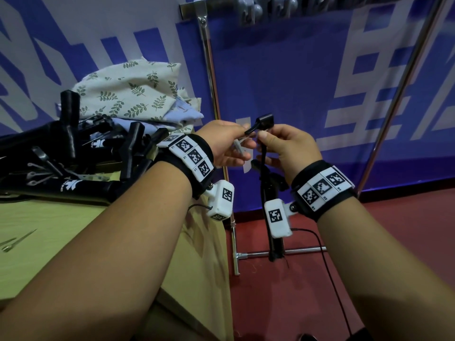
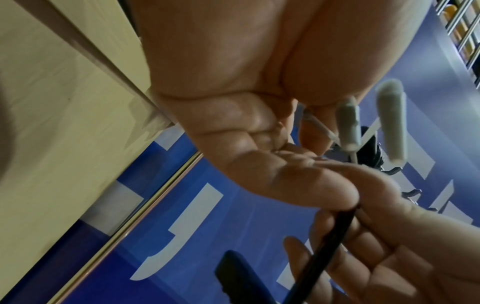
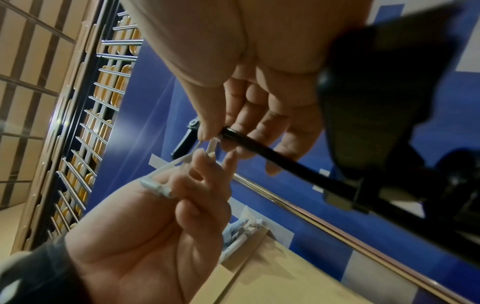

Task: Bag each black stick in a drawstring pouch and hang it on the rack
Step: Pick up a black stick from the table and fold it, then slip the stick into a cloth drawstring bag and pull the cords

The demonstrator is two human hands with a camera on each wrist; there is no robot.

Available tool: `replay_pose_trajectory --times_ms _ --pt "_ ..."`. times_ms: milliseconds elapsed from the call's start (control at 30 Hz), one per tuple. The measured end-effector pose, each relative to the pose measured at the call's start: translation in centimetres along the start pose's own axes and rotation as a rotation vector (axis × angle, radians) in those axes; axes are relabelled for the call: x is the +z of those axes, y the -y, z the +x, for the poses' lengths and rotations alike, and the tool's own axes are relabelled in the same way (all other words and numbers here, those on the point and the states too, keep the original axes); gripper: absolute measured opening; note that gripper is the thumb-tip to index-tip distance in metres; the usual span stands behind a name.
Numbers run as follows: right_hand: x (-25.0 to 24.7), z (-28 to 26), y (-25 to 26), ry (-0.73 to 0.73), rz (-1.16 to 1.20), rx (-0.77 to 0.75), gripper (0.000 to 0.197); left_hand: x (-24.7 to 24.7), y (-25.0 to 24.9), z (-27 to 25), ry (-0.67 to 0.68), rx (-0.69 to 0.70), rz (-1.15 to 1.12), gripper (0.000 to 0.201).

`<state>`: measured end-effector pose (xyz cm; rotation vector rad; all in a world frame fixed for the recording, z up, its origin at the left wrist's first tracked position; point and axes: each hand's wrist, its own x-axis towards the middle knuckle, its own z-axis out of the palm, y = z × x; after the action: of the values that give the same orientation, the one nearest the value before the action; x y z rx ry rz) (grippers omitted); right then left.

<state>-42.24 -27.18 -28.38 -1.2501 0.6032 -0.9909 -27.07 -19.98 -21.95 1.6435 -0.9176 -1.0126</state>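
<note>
- Both bare forearms fill the foreground, each wrist wearing a black band with white square-patterned tags.
- Left hand (image 1: 225, 141) pinches a thin white cord (image 3: 179, 162) between thumb and fingers; two pale cylindrical cord ends (image 2: 349, 125) hang by it.
- Right hand (image 1: 286, 146) pinches the slim black stick (image 1: 267, 193) near its top, other fingers loosely spread.
- Stick hangs upright in the air past the worktop's right edge, in front of the chrome rack (image 1: 268, 254); a blocky black clip (image 1: 264, 120) tops it.
- Pale wood-grain worktop (image 1: 49, 230) carries a heap of glossy black sticks (image 1: 64, 153) at its far left.
- Behind the heap, soft leaf-print pouches (image 1: 128, 92) lie folded at the far edge.
</note>
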Motion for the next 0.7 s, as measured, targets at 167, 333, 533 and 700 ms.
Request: replay_pose_trajectory --times_ms 167,333,533,700 --pt "0.8 -0.8 1.2 -0.006 0.063 0.013 0.004 0.0 -0.7 -0.8 -0.070 0.045 0.014 0.032" --pt "2.2 -2.3 3.3 -0.016 0.085 0.018 0.011 -0.4 -2.8 -2.9 -0.115 0.068 0.066 0.028" --pt "5.9 -4.6 7.5 0.016 -0.109 -0.094 0.016 -3.2 -6.1 -7.7 -0.157 0.125 0.092 0.022" --pt "9.6 -7.0 10.3 0.034 -0.277 -0.175 0.034 -6.7 -6.7 -12.3 -0.217 0.152 0.087 0.017"
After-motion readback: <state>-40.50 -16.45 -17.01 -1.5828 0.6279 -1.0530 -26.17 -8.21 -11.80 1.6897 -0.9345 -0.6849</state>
